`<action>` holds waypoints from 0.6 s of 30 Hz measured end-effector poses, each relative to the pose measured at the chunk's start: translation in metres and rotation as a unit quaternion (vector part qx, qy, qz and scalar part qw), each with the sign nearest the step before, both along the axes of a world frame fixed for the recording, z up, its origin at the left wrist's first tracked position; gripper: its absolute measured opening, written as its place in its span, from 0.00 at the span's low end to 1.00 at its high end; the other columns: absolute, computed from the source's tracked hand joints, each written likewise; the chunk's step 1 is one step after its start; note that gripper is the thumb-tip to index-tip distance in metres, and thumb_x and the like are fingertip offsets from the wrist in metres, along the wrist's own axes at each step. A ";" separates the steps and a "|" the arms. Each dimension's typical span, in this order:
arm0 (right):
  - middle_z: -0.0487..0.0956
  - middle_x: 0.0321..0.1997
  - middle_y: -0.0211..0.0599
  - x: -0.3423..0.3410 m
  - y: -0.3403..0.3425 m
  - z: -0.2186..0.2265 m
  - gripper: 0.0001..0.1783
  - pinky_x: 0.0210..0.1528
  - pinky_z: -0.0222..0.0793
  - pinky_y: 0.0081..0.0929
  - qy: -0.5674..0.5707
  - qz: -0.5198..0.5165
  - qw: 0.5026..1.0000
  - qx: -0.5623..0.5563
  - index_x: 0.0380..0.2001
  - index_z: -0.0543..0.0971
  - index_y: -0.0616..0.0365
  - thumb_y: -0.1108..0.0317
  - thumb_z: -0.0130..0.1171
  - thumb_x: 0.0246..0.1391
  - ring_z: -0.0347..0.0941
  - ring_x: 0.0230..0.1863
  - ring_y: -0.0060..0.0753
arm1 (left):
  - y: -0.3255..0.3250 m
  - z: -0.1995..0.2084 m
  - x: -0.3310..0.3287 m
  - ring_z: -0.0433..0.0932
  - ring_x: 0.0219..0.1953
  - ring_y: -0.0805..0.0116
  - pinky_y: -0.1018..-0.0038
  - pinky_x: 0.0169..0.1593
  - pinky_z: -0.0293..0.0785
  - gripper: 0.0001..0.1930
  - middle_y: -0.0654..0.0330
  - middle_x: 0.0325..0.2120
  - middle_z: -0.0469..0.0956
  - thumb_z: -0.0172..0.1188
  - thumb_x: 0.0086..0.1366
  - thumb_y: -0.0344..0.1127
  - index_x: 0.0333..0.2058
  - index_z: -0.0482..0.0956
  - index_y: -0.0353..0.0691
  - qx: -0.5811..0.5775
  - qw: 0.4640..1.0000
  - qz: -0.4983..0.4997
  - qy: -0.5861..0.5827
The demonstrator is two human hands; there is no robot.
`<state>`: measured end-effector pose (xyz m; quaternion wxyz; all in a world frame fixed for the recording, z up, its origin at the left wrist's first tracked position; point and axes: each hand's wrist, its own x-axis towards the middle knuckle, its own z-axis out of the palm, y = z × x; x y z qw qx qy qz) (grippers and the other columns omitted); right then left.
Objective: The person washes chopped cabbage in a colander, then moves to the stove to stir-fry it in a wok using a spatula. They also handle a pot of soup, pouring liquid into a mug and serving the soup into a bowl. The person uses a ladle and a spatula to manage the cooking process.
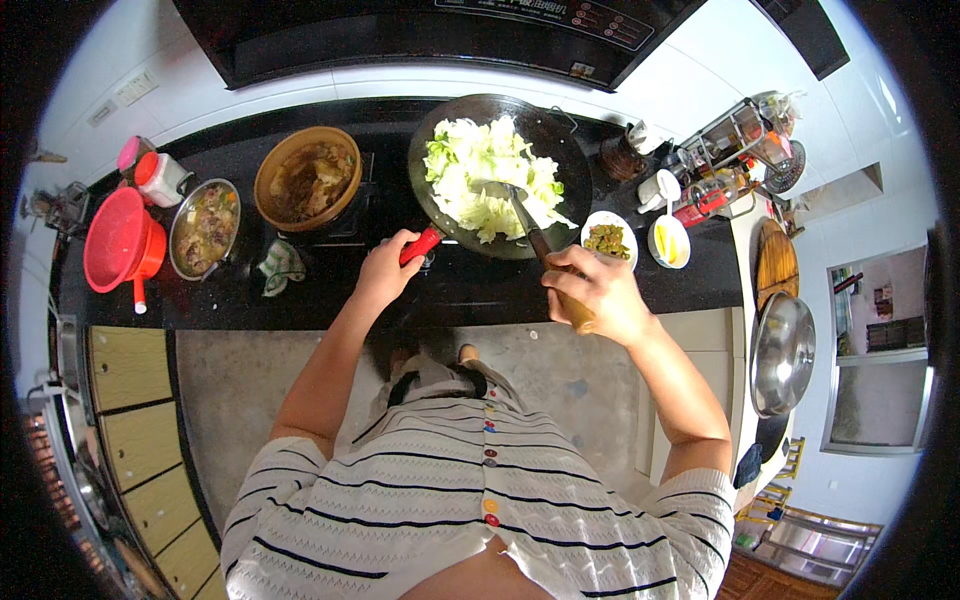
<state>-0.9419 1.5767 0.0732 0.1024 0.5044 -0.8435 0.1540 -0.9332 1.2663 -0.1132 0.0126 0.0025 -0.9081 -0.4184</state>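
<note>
A large dark wok (pixel 437 190) sits on the stove, heaped with pale green chopped cabbage (pixel 480 150). My left hand (pixel 385 262) is closed round the wok's red handle (pixel 420 244). In my right hand (pixel 598 292) is a spatula (pixel 535 238) with a wooden grip; its metal blade rests among the leaves, partly covered by them. Just beyond my right hand stands a white bowl (pixel 625 220) of chopped green and brown food. Beside it is a smaller white bowl (pixel 668 243) with something yellow and a white spoon in it.
Left of the wok is a brown clay pot (pixel 268 185) of food, then a metal pot (pixel 235 240) of stew, a green-white cloth (pixel 282 268) and a red colander (pixel 115 240). A bottle rack (pixel 730 135) stands at right, a steel lid (pixel 783 355) nearer. The range hood (pixel 420 45) hangs above.
</note>
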 end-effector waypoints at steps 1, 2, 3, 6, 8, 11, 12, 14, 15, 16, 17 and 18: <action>0.71 0.37 0.32 -0.004 0.000 -0.006 0.13 0.32 0.76 0.27 0.026 0.005 0.999 0.045 0.32 0.78 0.51 0.68 0.61 0.37 0.77 0.34 0.34 | 0.000 0.001 0.000 0.77 0.40 0.47 0.59 0.42 0.73 0.20 0.48 0.37 0.77 0.63 0.58 0.39 0.48 0.71 0.46 0.002 1.000 -0.002 -0.005; 0.71 0.37 0.32 -0.008 0.002 -0.011 0.12 0.33 0.76 0.27 0.025 0.000 0.998 0.059 0.32 0.78 0.52 0.68 0.60 0.38 0.77 0.35 0.34 | 0.001 0.002 0.000 0.77 0.40 0.47 0.59 0.42 0.73 0.20 0.48 0.38 0.77 0.63 0.58 0.39 0.48 0.70 0.46 0.005 1.000 -0.005 -0.009; 0.71 0.37 0.32 -0.012 0.003 -0.014 0.11 0.33 0.76 0.27 0.023 -0.003 0.997 0.073 0.32 0.79 0.52 0.69 0.59 0.39 0.77 0.35 0.35 | 0.001 0.004 0.000 0.77 0.40 0.47 0.60 0.42 0.73 0.20 0.48 0.38 0.77 0.63 0.58 0.39 0.48 0.70 0.46 0.006 1.000 -0.004 -0.007; 0.73 0.37 0.32 -0.026 0.010 0.004 0.12 0.36 0.78 0.29 -0.042 -0.030 0.997 0.048 0.32 0.80 0.55 0.72 0.60 0.38 0.78 0.35 0.38 | 0.002 0.005 0.001 0.77 0.39 0.47 0.60 0.42 0.73 0.20 0.48 0.37 0.77 0.63 0.58 0.39 0.48 0.70 0.45 0.007 1.000 -0.007 0.003; 0.76 0.35 0.33 -0.041 0.017 0.024 0.10 0.35 0.77 0.28 -0.052 -0.042 0.996 -0.050 0.31 0.81 0.55 0.73 0.63 0.39 0.78 0.35 0.36 | -0.002 -0.001 0.001 0.77 0.39 0.48 0.61 0.42 0.73 0.20 0.48 0.37 0.77 0.63 0.58 0.39 0.48 0.70 0.45 0.001 1.000 -0.008 0.019; 0.78 0.31 0.36 -0.079 0.039 0.046 0.08 0.35 0.74 0.28 0.009 -0.097 0.983 -0.154 0.30 0.82 0.56 0.71 0.63 0.43 0.78 0.34 0.34 | -0.001 0.003 0.001 0.78 0.39 0.49 0.62 0.42 0.73 0.20 0.48 0.37 0.78 0.63 0.58 0.39 0.48 0.70 0.44 0.019 1.000 0.001 -0.006; 0.79 0.30 0.38 -0.096 0.047 0.045 0.07 0.36 0.74 0.28 -0.017 -0.145 0.971 -0.190 0.30 0.82 0.57 0.71 0.63 0.43 0.78 0.34 0.34 | 0.000 0.005 0.001 0.78 0.39 0.49 0.62 0.41 0.73 0.20 0.49 0.37 0.78 0.63 0.58 0.39 0.48 0.70 0.44 0.012 1.000 -0.001 -0.005; 0.80 0.29 0.41 -0.136 0.072 0.036 0.07 0.37 0.74 0.28 -0.045 -0.249 0.941 -0.227 0.30 0.83 0.58 0.70 0.62 0.44 0.79 0.32 0.34 | 0.004 0.013 -0.001 0.78 0.39 0.50 0.62 0.41 0.73 0.20 0.49 0.38 0.78 0.63 0.58 0.38 0.48 0.70 0.44 0.001 1.000 -0.013 -0.002; 0.81 0.28 0.42 -0.153 0.080 0.029 0.08 0.36 0.74 0.27 -0.051 -0.296 0.925 -0.231 0.30 0.83 0.58 0.69 0.62 0.45 0.79 0.31 0.33 | 0.005 0.015 -0.001 0.78 0.40 0.50 0.63 0.42 0.73 0.20 0.49 0.38 0.78 0.63 0.58 0.38 0.49 0.70 0.44 0.003 1.000 -0.009 -0.014; 0.81 0.26 0.42 -0.157 0.076 0.035 0.10 0.36 0.74 0.28 -0.137 -0.344 0.894 -0.254 0.30 0.82 0.60 0.65 0.62 0.46 0.80 0.28 0.35 | 0.005 0.017 0.000 0.78 0.40 0.51 0.63 0.42 0.73 0.21 0.49 0.39 0.78 0.63 0.58 0.38 0.49 0.71 0.44 0.006 1.000 -0.001 -0.027; 0.81 0.25 0.45 -0.169 0.082 0.029 0.13 0.35 0.74 0.31 -0.113 -0.348 0.898 -0.247 0.27 0.81 0.63 0.62 0.63 0.47 0.80 0.28 0.41 | 0.004 0.017 0.001 0.78 0.40 0.51 0.63 0.42 0.73 0.21 0.50 0.40 0.78 0.63 0.58 0.38 0.49 0.71 0.45 0.008 0.999 0.007 -0.040; 0.81 0.26 0.47 -0.174 0.080 0.027 0.14 0.36 0.74 0.33 -0.072 -0.377 0.900 -0.204 0.26 0.80 0.63 0.60 0.63 0.47 0.80 0.30 0.44 | 0.002 0.016 0.005 0.78 0.40 0.51 0.64 0.43 0.73 0.21 0.50 0.40 0.78 0.63 0.58 0.38 0.50 0.72 0.44 0.008 1.000 0.009 -0.021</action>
